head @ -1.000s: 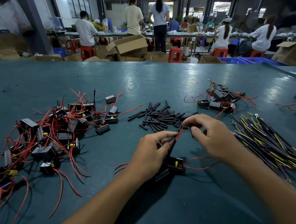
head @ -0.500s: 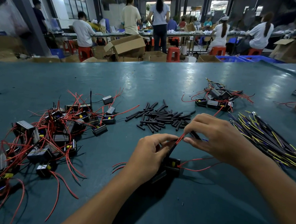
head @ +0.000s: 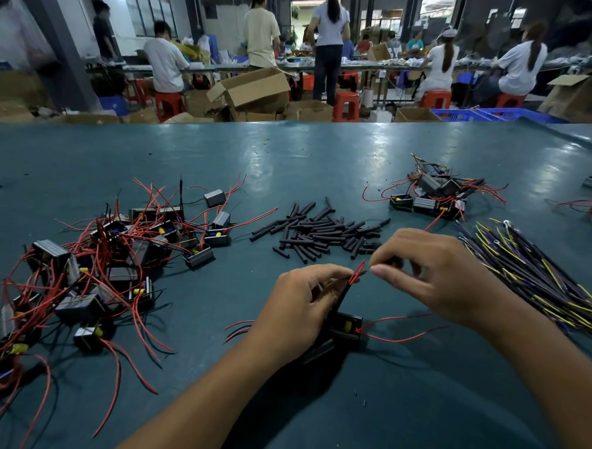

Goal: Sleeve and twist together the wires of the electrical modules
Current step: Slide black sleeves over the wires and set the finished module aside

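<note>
Teal table [head: 325, 157]: module pile [head: 107, 266], black sleeves [head: 321, 232], second module cluster [head: 433, 193], wire bundle [head: 538, 278].

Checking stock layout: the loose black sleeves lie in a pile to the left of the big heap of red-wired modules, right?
Not quite. The head view shows the sleeves piled to the right of that heap of modules, on the table beyond both hands.

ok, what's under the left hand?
A black module on the table, with red wires rising between the left hand fingers. The module's left part and the grip itself are covered.
</note>
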`<state>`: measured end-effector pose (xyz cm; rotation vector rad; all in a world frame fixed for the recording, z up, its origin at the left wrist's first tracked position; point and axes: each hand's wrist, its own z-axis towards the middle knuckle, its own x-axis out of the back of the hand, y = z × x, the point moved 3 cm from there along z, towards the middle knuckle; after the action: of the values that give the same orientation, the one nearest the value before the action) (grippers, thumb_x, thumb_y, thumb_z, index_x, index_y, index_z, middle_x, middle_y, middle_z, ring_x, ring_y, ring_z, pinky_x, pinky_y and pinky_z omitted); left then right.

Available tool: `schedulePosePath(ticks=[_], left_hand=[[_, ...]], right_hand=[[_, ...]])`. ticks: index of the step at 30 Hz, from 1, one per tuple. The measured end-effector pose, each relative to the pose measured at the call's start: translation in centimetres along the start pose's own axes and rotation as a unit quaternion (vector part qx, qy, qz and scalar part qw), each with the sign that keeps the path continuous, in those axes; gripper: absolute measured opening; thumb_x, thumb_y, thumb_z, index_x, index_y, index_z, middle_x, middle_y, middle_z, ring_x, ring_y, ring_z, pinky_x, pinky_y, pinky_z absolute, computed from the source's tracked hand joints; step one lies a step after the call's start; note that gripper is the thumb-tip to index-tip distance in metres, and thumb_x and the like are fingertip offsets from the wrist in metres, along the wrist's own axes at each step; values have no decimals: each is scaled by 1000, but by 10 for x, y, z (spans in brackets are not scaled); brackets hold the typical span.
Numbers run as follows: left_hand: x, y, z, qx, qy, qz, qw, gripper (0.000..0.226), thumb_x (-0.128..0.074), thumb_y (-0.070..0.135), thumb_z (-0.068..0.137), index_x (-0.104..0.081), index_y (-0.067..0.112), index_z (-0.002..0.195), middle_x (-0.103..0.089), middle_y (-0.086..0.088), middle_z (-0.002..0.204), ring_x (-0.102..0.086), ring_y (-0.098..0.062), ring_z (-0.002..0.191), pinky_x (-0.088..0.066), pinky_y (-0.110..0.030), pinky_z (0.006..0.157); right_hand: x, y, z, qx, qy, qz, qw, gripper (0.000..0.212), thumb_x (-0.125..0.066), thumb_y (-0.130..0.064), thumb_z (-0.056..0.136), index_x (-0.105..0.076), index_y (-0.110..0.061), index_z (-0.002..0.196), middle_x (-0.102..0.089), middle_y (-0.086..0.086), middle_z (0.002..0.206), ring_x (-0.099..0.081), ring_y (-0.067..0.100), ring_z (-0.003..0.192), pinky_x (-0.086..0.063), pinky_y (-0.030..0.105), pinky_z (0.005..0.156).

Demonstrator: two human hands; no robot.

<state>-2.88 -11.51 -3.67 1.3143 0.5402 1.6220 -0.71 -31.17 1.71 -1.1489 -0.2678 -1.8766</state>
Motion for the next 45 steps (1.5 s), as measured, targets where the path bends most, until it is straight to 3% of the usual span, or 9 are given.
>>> schedulePosePath(ticks=[2, 4, 6, 11, 15, 19, 23, 27, 45], left_hand=[[1, -2, 0, 13, 10, -7, 1000, 24, -58, 11, 100, -76, 25, 108, -51, 17, 57, -37, -3, 48, -30, -11, 49], [1, -3, 1, 14, 12, -9, 1000, 25, -57, 12, 100, -75, 28, 109, -49, 16, 56, -35, -4, 46, -29, -12, 47], [1, -3, 0, 13, 8, -6, 1000, 25, -56, 13, 101, -75, 27, 111, -51, 20, 55, -35, -4, 44, -28, -11, 46], [2, -3, 0, 15, 4, -15, 1000, 25, -54, 15, 102, -74, 25, 113, -52, 24, 55, -33, -4, 42, -26, -12, 43], [2, -2, 0, 18, 6, -13, 1000, 24, -55, 15, 102, -74, 25, 112, -54, 24, 58, -34, -3, 43, -28, -12, 45], [3, -1, 0, 19, 4, -9, 1000, 25, -55, 16, 102, -74, 27, 112, -55, 21, 59, -36, -3, 45, -29, -11, 46], [4, -1, 0, 18, 3, -6, 1000, 26, -56, 14, 101, -74, 29, 111, -65, 2, 72, -42, -4, 55, -36, -18, 53], [3, -2, 0, 15, 5, -5, 1000, 25, -55, 14, 102, -74, 26, 112, -55, 22, 59, -39, -2, 48, -30, -10, 49], [2, 0, 0, 13, 12, -2, 1000, 25, -56, 13, 101, -75, 26, 111, -51, 19, 57, -39, -2, 49, -31, -12, 50]], right_hand=[[3, 11, -2, -74, 26, 86, 993, 10, -64, -23, 95, -71, -26, 102, -66, -9, 83, -59, 8, 71, -47, 23, 66], [4, 19, -5, -157, 43, 212, 964, 32, -66, -21, 92, -64, -34, 121, -70, 0, 84, -58, 18, 66, -49, 29, 64], [3, 20, -4, -189, 77, 293, 934, 42, -67, -23, 89, -60, -34, 130, -73, 5, 87, -56, 12, 66, -47, 25, 63], [-9, 17, 0, -229, 147, 426, 863, 28, -72, -16, 80, -62, -11, 105, -70, 11, 80, -57, 15, 61, -49, 21, 52], [-9, 19, 1, -263, 196, 466, 822, 31, -75, -19, 69, -54, -8, 91, -65, 15, 72, -61, 18, 55, -50, 23, 46], [-10, 20, 0, -261, 212, 471, 815, 32, -77, -24, 70, -53, -9, 85, -64, 6, 62, -65, 19, 53, -51, 22, 46], [-13, 17, 1, -252, 206, 478, 816, 34, -79, -29, 69, -54, -11, 84, -64, 8, 63, -69, 23, 58, -54, 23, 50], [-17, 15, 1, -249, 204, 478, 817, 32, -78, -28, 71, -53, -12, 83, -65, 7, 65, -71, 25, 62, -56, 24, 53], [-21, 12, 1, -262, 205, 477, 814, 29, -75, -21, 73, -51, -9, 84, -63, 7, 64, -71, 23, 60, -54, 22, 51]])
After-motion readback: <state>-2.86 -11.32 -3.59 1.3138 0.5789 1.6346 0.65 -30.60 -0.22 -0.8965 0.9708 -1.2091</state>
